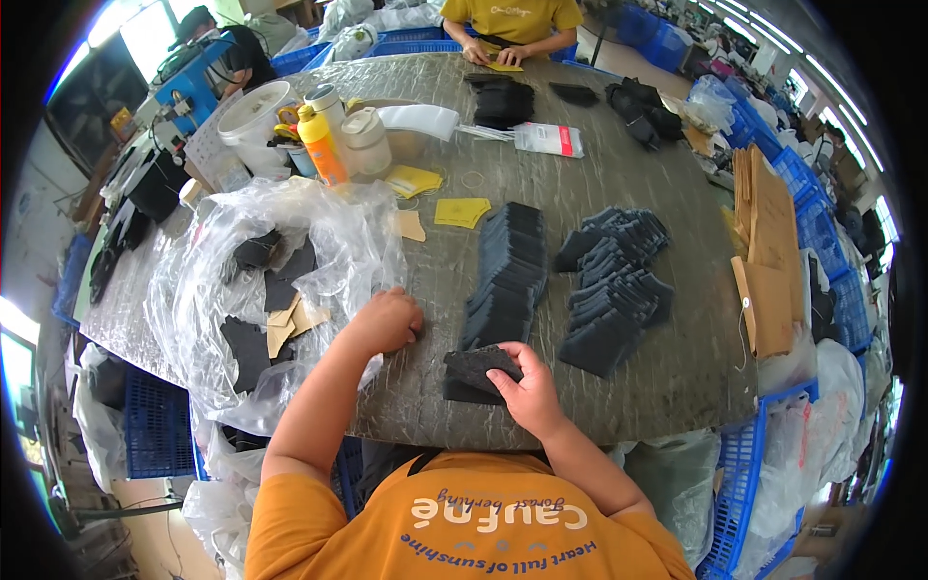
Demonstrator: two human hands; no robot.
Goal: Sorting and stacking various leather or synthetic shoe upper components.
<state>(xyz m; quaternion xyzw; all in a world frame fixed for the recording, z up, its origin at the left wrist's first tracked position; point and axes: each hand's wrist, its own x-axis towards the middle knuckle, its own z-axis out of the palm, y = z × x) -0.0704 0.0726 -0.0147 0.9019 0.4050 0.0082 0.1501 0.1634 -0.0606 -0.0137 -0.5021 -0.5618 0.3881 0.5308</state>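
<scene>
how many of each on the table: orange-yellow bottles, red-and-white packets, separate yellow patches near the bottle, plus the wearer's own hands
Orange-yellow bottle: 1
Red-and-white packet: 1
Yellow patches near the bottle: 2
Wearer's left hand and right hand: 2
Total: 6

Stacked pieces: dark blue-grey. Bench: grey-brown, pale streaks. Bottle toward its far left corner: yellow-orange.
</scene>
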